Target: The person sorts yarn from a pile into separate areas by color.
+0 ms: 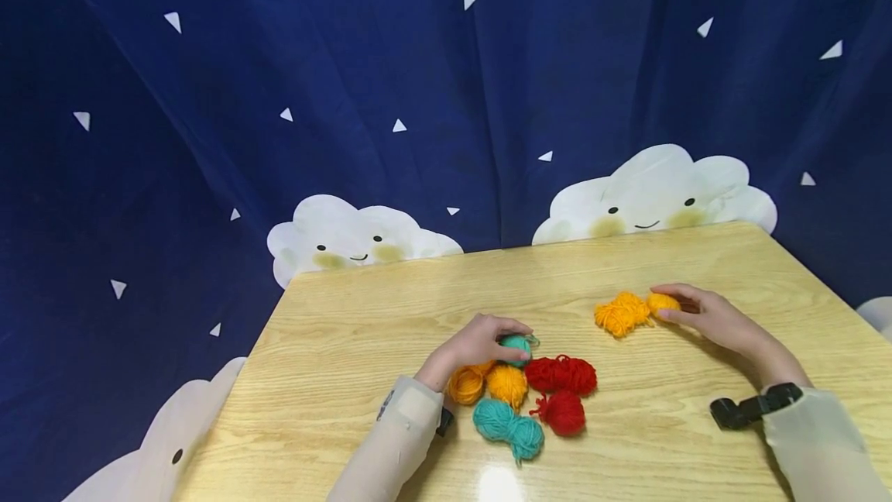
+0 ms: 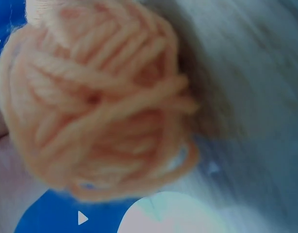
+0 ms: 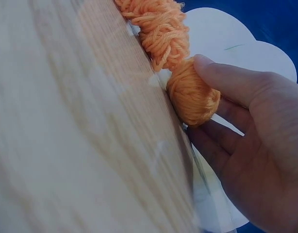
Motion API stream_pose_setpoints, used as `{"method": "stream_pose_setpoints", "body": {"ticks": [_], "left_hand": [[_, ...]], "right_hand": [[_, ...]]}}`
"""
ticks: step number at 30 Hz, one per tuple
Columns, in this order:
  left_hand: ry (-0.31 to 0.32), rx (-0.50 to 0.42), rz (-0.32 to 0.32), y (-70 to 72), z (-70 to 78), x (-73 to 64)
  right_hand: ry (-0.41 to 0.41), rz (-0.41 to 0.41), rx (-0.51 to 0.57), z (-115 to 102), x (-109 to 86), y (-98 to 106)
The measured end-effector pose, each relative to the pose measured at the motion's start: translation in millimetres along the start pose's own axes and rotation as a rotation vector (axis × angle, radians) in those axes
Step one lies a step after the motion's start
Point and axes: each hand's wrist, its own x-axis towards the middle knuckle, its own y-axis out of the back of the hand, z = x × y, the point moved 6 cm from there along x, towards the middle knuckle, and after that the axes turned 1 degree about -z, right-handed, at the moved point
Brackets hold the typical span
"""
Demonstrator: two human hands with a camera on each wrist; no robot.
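My right hand (image 1: 721, 322) holds a small yellow-orange yarn ball (image 1: 662, 304) between thumb and fingers, as the right wrist view also shows (image 3: 192, 94). Touching that ball on its left is a looser yellow-orange yarn bundle (image 1: 622, 314). Further left, my left hand (image 1: 481, 344) curls its fingers and thumb round a teal yarn ball (image 1: 516, 348), which they partly cover. Beneath this hand lie an orange yarn ball (image 1: 465, 386) and a yellow-orange one (image 1: 507, 386). In the left wrist view, a blurred orange yarn ball (image 2: 100, 107) hides most of the hand.
Beside the left hand, a red yarn skein (image 1: 560, 375) lies above a red yarn ball (image 1: 563, 414). A teal yarn skein (image 1: 509, 428) is nearer the front. The wooden table (image 1: 334, 331) meets a dark blue curtain (image 1: 418, 60) with cloud shapes at the back.
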Motion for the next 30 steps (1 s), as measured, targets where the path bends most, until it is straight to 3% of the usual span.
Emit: {"method": "stream_pose_setpoints", "body": {"ticks": [19, 30], "left_hand": [[0.027, 0.007, -0.021, 3.1, -1.8, -4.8], [0.003, -0.030, 0.069, 4.8, -7.6, -4.7]], "right_hand": [[0.014, 0.001, 0.004, -0.2, 0.5, 0.2], [0.010, 0.000, -0.002, -0.7, -0.9, -0.1]]}}
